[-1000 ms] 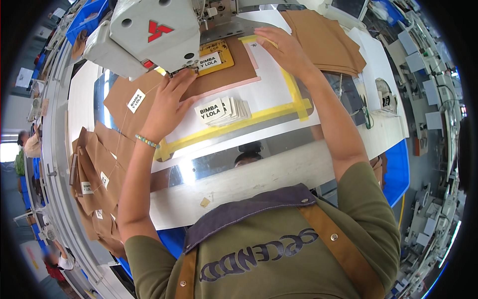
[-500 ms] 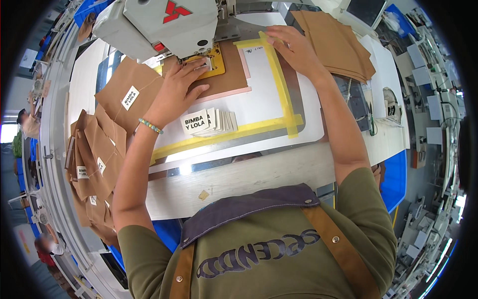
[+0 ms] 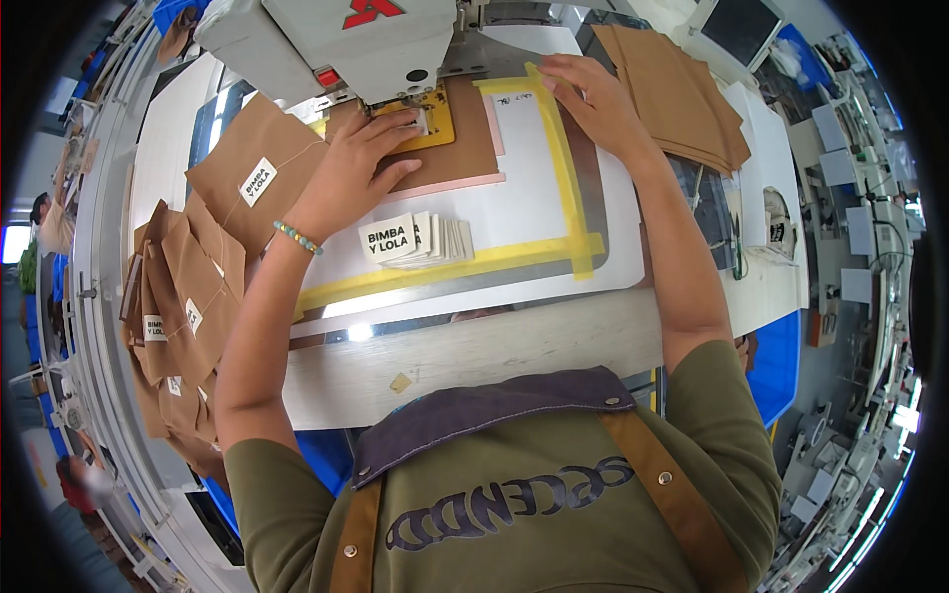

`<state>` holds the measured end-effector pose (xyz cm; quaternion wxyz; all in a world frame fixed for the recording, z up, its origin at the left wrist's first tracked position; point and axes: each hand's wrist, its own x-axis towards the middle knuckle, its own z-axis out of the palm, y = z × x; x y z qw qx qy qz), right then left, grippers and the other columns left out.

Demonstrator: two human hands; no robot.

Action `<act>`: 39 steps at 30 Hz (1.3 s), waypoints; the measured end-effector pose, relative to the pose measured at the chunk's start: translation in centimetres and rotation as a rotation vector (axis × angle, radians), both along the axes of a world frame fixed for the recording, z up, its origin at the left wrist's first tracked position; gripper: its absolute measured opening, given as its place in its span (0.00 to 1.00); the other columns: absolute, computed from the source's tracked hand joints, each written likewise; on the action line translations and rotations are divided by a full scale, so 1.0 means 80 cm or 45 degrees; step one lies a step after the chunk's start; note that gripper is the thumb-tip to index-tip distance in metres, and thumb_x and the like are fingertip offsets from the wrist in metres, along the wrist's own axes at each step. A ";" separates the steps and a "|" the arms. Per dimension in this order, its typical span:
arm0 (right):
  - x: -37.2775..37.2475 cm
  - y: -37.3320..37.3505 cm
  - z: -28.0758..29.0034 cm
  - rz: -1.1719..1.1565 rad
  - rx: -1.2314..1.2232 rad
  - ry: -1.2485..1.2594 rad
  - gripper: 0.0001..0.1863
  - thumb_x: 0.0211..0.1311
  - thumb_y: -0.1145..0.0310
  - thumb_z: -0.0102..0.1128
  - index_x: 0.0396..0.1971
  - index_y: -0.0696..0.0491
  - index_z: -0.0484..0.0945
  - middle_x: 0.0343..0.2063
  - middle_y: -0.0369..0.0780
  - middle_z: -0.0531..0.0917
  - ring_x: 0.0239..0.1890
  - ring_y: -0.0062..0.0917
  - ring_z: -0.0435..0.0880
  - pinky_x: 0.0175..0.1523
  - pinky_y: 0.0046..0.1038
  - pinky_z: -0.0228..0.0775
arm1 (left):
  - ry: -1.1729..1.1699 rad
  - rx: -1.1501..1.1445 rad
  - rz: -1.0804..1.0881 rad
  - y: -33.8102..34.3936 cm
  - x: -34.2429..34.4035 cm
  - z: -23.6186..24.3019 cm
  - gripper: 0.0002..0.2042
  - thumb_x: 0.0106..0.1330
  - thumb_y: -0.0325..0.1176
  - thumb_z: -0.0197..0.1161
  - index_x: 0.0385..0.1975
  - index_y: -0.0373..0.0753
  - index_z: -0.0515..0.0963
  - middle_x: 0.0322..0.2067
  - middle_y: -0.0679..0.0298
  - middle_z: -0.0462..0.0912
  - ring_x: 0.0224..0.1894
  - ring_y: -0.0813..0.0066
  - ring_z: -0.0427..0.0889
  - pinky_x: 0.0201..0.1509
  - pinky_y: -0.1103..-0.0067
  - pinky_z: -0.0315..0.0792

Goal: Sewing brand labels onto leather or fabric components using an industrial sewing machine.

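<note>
1. Head view: the left hand (image 3: 368,158) is at upper centre, palm down, fingers loosely spread and thumb apart, fingertips over the left part of a yellow plate (image 3: 445,121).
2. That plate lies on a brown panel (image 3: 473,158) under the white sewing machine (image 3: 331,49); a white patch in the plate is partly covered by the fingers.
3. Right hand (image 3: 590,104), upper right of centre: fingers loosely bent, thumb apart, beside yellow tape (image 3: 565,168) edging a white sheet (image 3: 534,203); I cannot tell whether it touches.
4. Containers: a blue bin (image 3: 779,371) at lower right with brown material at its left edge; a blue tub (image 3: 809,51) at upper right with clear wrapping; a white holder (image 3: 776,203) at right with black-and-white labels inside.
5. Labels: a fanned stack of white labels (image 3: 415,239) with black capitals lies mid-frame on the sheet; a matching tag (image 3: 258,182) is on a brown piece (image 3: 219,176) at upper left, and more are on the brown pile (image 3: 203,272) below.
6. Other marks: a red emblem (image 3: 374,10) on the machine, handwriting (image 3: 512,97) on the sheet's upper right, dark lettering (image 3: 509,506) across the green garment (image 3: 514,563).
</note>
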<state>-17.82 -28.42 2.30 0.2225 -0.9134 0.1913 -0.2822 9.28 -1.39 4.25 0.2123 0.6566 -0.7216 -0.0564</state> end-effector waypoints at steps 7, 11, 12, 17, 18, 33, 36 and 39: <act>0.001 -0.004 -0.009 0.018 -0.004 0.001 0.18 0.81 0.58 0.62 0.59 0.53 0.88 0.65 0.43 0.84 0.69 0.38 0.79 0.72 0.37 0.72 | 0.005 -0.017 -0.014 -0.001 0.004 -0.002 0.21 0.75 0.35 0.68 0.65 0.35 0.82 0.72 0.58 0.79 0.78 0.50 0.69 0.81 0.62 0.65; 0.002 -0.005 -0.013 0.028 -0.030 0.002 0.18 0.80 0.58 0.62 0.58 0.54 0.88 0.64 0.43 0.85 0.70 0.38 0.78 0.74 0.38 0.70 | 0.034 -0.040 -0.023 -0.004 0.006 -0.004 0.22 0.75 0.35 0.68 0.66 0.35 0.81 0.71 0.56 0.79 0.76 0.50 0.70 0.81 0.62 0.65; 0.002 -0.006 -0.013 0.027 -0.031 0.002 0.18 0.80 0.58 0.62 0.58 0.54 0.88 0.64 0.43 0.85 0.70 0.38 0.78 0.74 0.38 0.70 | 0.040 -0.036 0.000 -0.004 0.007 -0.004 0.22 0.75 0.35 0.68 0.66 0.36 0.81 0.70 0.56 0.80 0.74 0.50 0.72 0.80 0.62 0.66; 0.004 -0.005 -0.012 0.040 -0.148 -0.006 0.19 0.81 0.58 0.62 0.57 0.55 0.88 0.62 0.43 0.86 0.71 0.39 0.77 0.75 0.39 0.69 | -0.017 -0.135 0.020 0.000 0.018 -0.004 0.23 0.74 0.35 0.69 0.66 0.35 0.81 0.68 0.57 0.82 0.65 0.51 0.77 0.75 0.63 0.70; 0.005 -0.005 -0.012 0.038 -0.148 -0.007 0.19 0.81 0.58 0.62 0.57 0.55 0.88 0.62 0.43 0.86 0.71 0.39 0.77 0.75 0.39 0.69 | -0.007 -0.094 0.048 0.003 0.021 -0.002 0.23 0.73 0.35 0.70 0.66 0.34 0.80 0.67 0.56 0.81 0.64 0.51 0.77 0.74 0.63 0.71; 0.027 0.091 0.029 0.354 -0.452 0.320 0.13 0.76 0.62 0.63 0.48 0.52 0.89 0.53 0.36 0.89 0.58 0.35 0.86 0.62 0.37 0.81 | 0.140 0.021 0.179 0.049 0.096 -0.014 0.29 0.66 0.35 0.76 0.68 0.39 0.80 0.70 0.58 0.78 0.74 0.57 0.72 0.80 0.64 0.64; 0.038 0.100 0.040 0.326 -0.531 0.635 0.18 0.76 0.60 0.64 0.56 0.55 0.87 0.58 0.40 0.89 0.60 0.35 0.86 0.63 0.36 0.80 | 0.149 0.009 0.178 0.047 0.099 -0.017 0.30 0.64 0.37 0.78 0.68 0.40 0.81 0.69 0.59 0.78 0.73 0.56 0.73 0.79 0.64 0.66; 0.039 0.100 0.037 0.332 -0.667 0.673 0.16 0.76 0.61 0.64 0.53 0.55 0.86 0.57 0.41 0.89 0.59 0.34 0.86 0.61 0.35 0.82 | 0.119 -0.034 0.188 0.043 0.098 -0.018 0.29 0.63 0.38 0.80 0.66 0.41 0.83 0.67 0.60 0.79 0.70 0.56 0.74 0.77 0.64 0.69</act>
